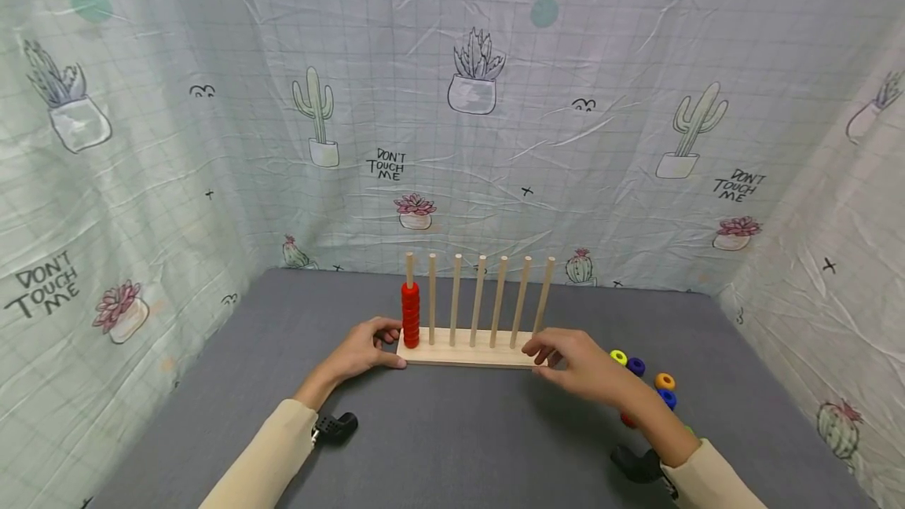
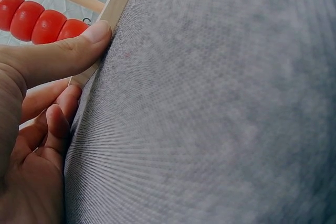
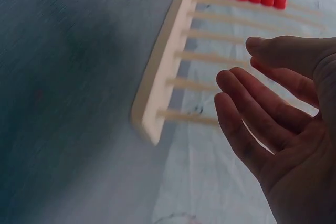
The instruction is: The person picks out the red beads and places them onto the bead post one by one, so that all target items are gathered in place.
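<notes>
A wooden peg stand with several upright pegs is on the grey table. Its leftmost peg carries a stack of red beads. My left hand grips the left end of the base; in the left wrist view the thumb lies along the front edge, the other fingers bent at the end. Over the right end of the stand is my right hand, fingers loosely bent and apart from the thumb. The right wrist view shows nothing between those fingers, with the bare pegs beyond.
Loose beads lie on the table to the right, partly behind the right forearm: a yellow bead, an orange bead and blue ones among them. A printed cloth hangs behind the table and along both sides.
</notes>
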{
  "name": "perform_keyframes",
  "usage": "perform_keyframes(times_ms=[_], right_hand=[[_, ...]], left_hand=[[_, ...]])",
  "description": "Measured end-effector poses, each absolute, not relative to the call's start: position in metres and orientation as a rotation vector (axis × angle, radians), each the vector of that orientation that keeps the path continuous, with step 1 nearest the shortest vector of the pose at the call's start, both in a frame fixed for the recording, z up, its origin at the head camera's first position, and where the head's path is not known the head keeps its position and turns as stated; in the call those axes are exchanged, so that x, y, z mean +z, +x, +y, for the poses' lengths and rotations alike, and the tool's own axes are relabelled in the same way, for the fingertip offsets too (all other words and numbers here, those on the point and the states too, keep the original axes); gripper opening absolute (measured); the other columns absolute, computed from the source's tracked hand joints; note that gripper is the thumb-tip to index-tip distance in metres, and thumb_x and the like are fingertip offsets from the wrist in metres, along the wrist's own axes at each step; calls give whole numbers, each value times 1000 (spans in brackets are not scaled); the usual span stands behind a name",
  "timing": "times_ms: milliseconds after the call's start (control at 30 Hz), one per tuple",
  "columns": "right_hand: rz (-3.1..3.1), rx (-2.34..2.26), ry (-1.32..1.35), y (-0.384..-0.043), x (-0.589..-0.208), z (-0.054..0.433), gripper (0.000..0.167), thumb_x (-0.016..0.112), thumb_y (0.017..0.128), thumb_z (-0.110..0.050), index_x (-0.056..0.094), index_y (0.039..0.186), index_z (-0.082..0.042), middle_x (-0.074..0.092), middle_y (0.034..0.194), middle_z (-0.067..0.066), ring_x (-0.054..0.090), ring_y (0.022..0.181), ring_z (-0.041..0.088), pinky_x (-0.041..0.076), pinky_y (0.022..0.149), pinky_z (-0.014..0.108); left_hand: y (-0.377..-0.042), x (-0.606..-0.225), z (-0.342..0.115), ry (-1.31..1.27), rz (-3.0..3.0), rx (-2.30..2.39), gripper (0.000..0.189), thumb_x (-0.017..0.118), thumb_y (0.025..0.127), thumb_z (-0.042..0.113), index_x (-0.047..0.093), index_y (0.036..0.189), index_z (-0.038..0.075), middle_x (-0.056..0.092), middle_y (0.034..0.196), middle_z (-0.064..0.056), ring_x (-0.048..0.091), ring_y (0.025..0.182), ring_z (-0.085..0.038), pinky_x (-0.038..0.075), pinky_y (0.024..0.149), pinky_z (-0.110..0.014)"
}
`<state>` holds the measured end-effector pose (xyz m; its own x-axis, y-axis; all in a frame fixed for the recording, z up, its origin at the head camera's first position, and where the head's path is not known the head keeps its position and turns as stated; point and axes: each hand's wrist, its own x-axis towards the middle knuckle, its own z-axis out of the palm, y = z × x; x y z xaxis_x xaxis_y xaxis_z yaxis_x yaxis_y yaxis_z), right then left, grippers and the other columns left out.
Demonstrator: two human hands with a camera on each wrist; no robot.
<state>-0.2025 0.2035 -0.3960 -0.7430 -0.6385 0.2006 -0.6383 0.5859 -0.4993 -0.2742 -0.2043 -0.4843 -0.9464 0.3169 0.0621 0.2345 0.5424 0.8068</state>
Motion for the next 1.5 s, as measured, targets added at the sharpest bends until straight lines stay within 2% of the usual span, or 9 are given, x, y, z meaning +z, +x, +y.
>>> perform_keyframes(times_ms=[767,900,1100,1267,1500], right_hand=[[2836,-871,-854,-187,-428,304,27,80,89,-12,72,114,-7,75,105,6,69,86,3,58,72,25],[2808,-882,-823,-183,-429,314,27,81,88,-14,72,112,-7,75,103,5,67,85,2,57,71,25],[2748,-902,-807,-177,-429,327,28,82,86,-13,73,111,-6,74,104,8,71,87,9,58,70,25],[2694,-898,-785,-174,-429,334,28,82,87,-17,73,111,-6,74,105,9,69,86,3,58,69,25],[2653,-901,-803,-173,-432,336,28,84,86,-22,74,108,-8,75,99,4,69,84,0,58,68,25]], left_hand=[[-274,-484,-204,497,2669,1391,74,94,72,20,63,135,-2,67,116,-10,58,101,-19,44,80,-24],[-274,-485,-204,510,2660,1411,75,94,72,19,62,135,-3,67,116,-12,57,101,-20,44,79,-24],[-274,-485,-205,483,2664,1393,76,94,72,23,62,136,-1,67,117,-10,57,100,-17,45,80,-23],[-275,-486,-205,494,2669,1388,75,94,72,24,63,135,-1,67,115,-10,57,99,-17,45,80,-24],[-274,-486,-204,469,2664,1395,75,95,71,23,63,136,1,67,116,-8,57,100,-17,45,80,-24]])
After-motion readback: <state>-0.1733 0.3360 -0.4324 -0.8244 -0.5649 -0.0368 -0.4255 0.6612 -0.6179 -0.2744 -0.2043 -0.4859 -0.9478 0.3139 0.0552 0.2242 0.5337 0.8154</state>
